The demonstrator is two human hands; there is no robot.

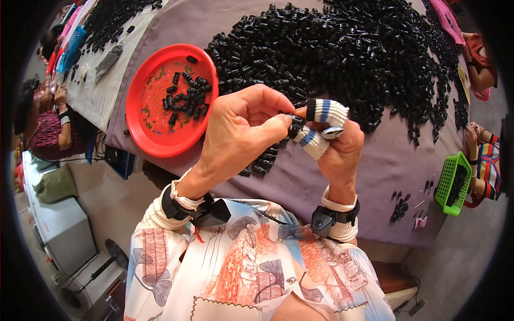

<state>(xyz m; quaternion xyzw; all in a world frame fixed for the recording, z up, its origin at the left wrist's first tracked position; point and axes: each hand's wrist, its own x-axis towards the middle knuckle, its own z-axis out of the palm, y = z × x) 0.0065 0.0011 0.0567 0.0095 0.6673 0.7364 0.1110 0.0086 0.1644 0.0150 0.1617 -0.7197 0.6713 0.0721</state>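
A small black plastic piece (296, 122) is held up between my two hands, above the table's near edge. My left hand (238, 131) pinches it with thumb and forefinger. My right hand (340, 144) grips it from the other side; its thumb and a finger wear cream knitted covers with blue stripes. A shiny oval item (332, 132) sits by the right fingers; I cannot make out what it is. Beneath my hands lie several more black pieces (263, 162). To the left, a red plastic basin (140, 128) holds a loose group of the same pieces.
A large heap of black pieces (332, 59) covers the far side of the mauve tablecloth (369, 198). At right are a green basket (443, 188) and a small cluster of pieces (399, 207). Other people (484, 160) sit at right and left.
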